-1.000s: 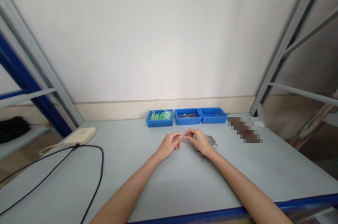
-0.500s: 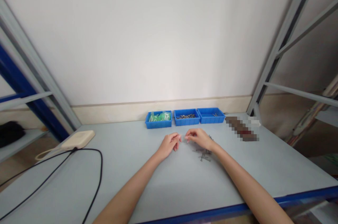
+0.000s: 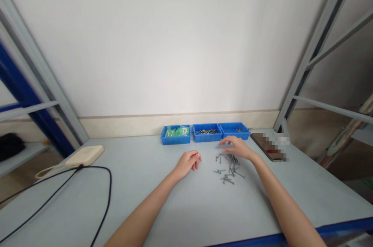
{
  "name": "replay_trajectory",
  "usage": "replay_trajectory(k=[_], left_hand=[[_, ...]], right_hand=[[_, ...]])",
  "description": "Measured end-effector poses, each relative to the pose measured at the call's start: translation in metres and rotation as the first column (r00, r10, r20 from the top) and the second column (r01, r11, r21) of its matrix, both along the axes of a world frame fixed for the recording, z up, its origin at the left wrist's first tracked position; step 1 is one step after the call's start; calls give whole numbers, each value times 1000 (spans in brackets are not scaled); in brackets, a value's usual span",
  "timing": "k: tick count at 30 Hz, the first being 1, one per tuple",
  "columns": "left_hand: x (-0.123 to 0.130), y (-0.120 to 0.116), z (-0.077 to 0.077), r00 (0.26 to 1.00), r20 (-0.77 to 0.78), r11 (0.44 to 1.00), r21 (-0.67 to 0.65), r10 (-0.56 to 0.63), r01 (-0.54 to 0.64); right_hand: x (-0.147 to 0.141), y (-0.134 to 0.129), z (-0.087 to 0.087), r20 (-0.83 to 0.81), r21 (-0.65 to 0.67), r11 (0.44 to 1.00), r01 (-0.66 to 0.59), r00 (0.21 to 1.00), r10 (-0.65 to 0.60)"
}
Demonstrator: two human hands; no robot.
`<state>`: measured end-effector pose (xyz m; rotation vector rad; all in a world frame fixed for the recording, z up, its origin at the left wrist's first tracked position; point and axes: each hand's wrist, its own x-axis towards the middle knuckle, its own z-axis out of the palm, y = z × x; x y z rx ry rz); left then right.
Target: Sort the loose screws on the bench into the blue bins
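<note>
A loose pile of grey metal screws (image 3: 231,159) lies on the table, with several spread toward its front edge. My right hand (image 3: 237,147) hovers over the back of this pile, thumb and fingers apart and nothing visible between them. To the left of the screws, my left hand (image 3: 189,161) is low at the tabletop with its fingers curled together. Whatever it may hold is hidden. Behind the hands stand a blue bin with green-and-white packets (image 3: 177,131), a middle blue bin with metal screws (image 3: 206,138), and a right blue bin (image 3: 230,135) holding a few small metal pieces.
A dark flat object, partly pixelated (image 3: 268,148), lies at the right. On the left are a cream-coloured box (image 3: 84,156) and a looping black cable (image 3: 110,185). Grey metal frame posts rise at both sides, and a wall stands behind the bins.
My right hand has moved away from my left hand, to the right over the screws, and its fingers have spread. More of the pile shows. My left hand has stayed almost in place.
</note>
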<state>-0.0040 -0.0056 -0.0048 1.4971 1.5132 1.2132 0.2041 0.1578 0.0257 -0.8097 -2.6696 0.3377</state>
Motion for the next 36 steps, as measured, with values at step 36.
replay_trajectory(k=[36], left_hand=[[1,-6,1,995,-97,999,23,-22,24]], right_hand=[[-43,-62,-7,-375,-256,951,-174,925,69]])
